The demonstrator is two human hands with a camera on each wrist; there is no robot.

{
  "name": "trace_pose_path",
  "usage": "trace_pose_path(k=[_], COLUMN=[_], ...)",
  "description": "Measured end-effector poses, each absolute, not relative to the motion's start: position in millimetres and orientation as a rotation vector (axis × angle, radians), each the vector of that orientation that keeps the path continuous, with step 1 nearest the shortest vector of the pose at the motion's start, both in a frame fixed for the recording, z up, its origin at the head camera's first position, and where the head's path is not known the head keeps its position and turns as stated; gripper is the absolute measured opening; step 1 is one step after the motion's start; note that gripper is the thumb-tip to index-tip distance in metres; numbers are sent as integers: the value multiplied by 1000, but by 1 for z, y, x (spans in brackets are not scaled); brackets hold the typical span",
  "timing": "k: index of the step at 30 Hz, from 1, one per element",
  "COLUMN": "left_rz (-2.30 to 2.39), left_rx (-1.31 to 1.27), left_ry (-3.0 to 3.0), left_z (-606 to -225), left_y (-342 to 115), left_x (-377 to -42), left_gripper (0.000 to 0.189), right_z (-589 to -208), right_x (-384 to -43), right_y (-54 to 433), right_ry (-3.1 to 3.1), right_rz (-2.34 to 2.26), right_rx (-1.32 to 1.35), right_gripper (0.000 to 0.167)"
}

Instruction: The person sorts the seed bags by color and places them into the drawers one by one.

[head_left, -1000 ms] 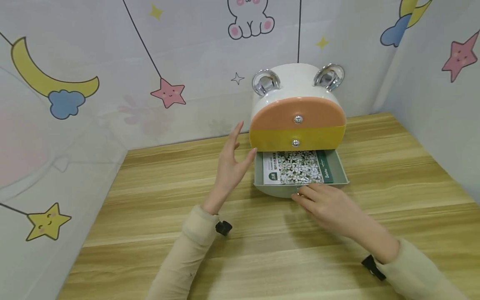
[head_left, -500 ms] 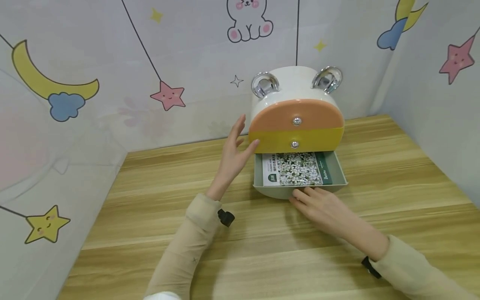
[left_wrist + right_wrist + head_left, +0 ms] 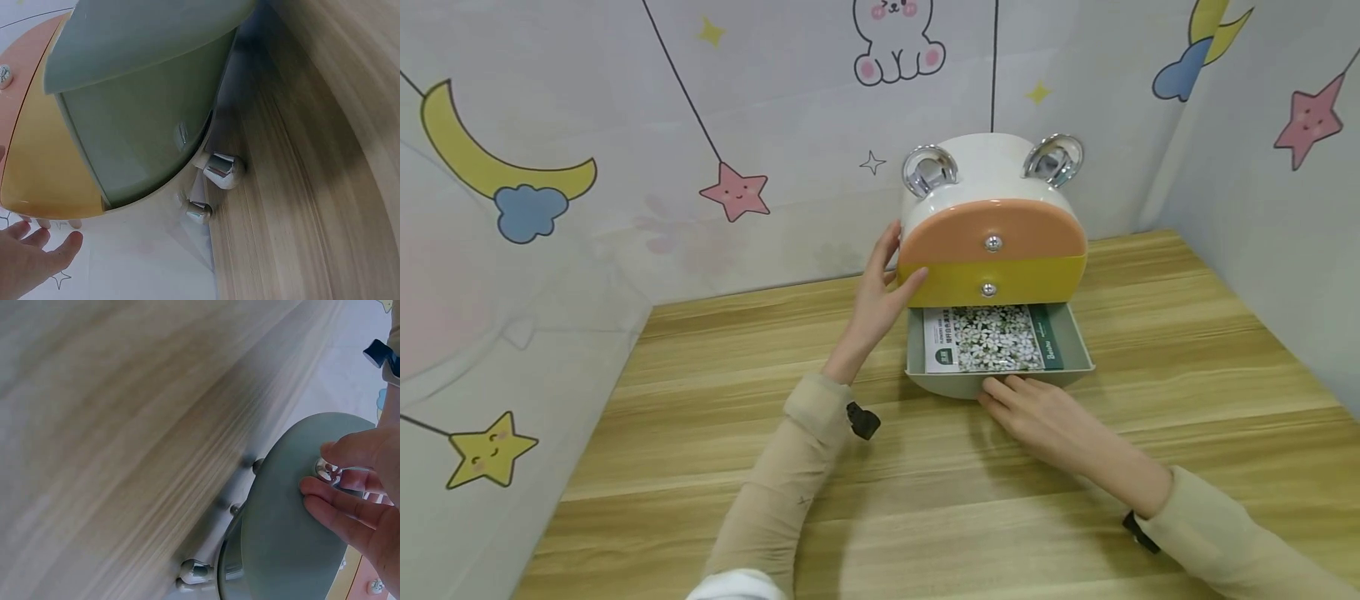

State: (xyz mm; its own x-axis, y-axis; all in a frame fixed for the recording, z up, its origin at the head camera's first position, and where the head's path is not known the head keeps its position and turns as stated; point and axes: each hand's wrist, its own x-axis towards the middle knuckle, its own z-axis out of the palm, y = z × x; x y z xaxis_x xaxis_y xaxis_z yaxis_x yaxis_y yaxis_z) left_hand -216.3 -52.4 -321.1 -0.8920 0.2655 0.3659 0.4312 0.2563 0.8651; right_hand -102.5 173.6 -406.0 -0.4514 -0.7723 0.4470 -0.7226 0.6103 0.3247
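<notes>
A small cabinet (image 3: 992, 225) with chrome ears has an orange and a yellow drawer front, both closed. Below them, the green bottom drawer (image 3: 943, 383) is pulled out. In it lies a flat packet (image 3: 996, 337) with a picture of white flowers. My right hand (image 3: 1045, 421) is at the drawer's front; in the right wrist view its thumb and fingers pinch the silver knob (image 3: 326, 470). My left hand (image 3: 876, 304) is at the cabinet's left side, thumb spread from the extended fingers and overlapping the yellow front. In the left wrist view its fingertips are right at the cabinet's side.
The cabinet stands on short silver feet (image 3: 224, 170) at the back of a wood-grain table (image 3: 730, 417). Close behind it rises a white wall (image 3: 805, 108) with cartoon stars and moons. Another pale wall (image 3: 1247, 192) borders the table's right side.
My left hand has moved right to the cabinet's left side. The right hand stays at the drawer front, and the drawer remains pulled out about as far. The head view has shifted slightly.
</notes>
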Motion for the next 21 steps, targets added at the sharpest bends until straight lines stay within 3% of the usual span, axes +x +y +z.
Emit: trace_pose_path(k=[8, 21], left_rz=[-1706, -1693], left_rx=[-648, -684], left_ry=[-2346, -2347], left_z=[-349, -346], left_y=[-50, -48], left_x=[-245, -240], left_gripper=[71, 71], right_z=[-406, -407], right_x=[-104, -104], right_y=[172, 174], right_ry=[-2262, -2305], right_rz=[-98, -79], right_rx=[1174, 1188], right_gripper=[41, 34])
